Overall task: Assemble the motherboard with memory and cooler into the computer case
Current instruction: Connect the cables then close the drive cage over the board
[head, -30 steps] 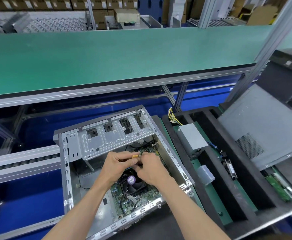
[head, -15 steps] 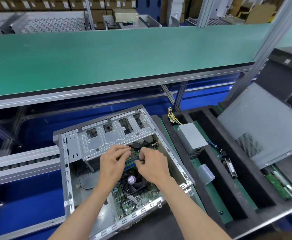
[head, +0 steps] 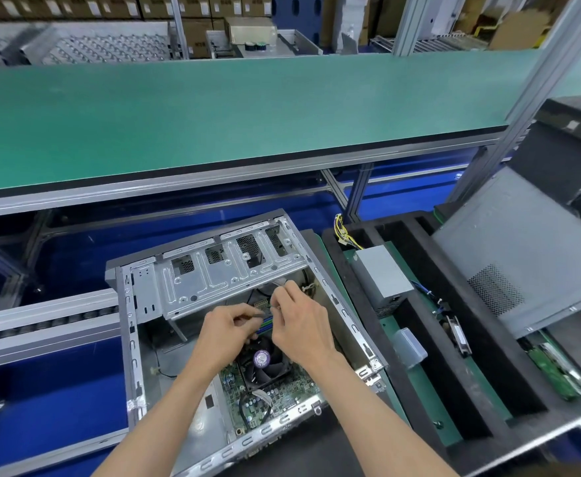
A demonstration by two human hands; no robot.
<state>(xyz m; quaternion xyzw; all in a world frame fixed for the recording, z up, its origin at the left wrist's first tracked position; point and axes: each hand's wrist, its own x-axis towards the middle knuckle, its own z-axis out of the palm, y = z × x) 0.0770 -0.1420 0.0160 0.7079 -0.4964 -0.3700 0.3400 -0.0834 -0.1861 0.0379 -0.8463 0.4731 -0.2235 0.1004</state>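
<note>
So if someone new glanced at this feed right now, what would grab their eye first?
Probably the two hands, left hand and right hand, meeting fingertip to fingertip inside the open computer case at lower centre, just beyond the black cooler fan on the motherboard. Next, the long green bench top spanning the view above, and the grey power supply in the black tray on the right.

An electronics assembly line: a long green conveyor belt (head: 213, 108), aluminium framing (head: 554, 60), stacked cartons (head: 116, 5) behind.
</note>
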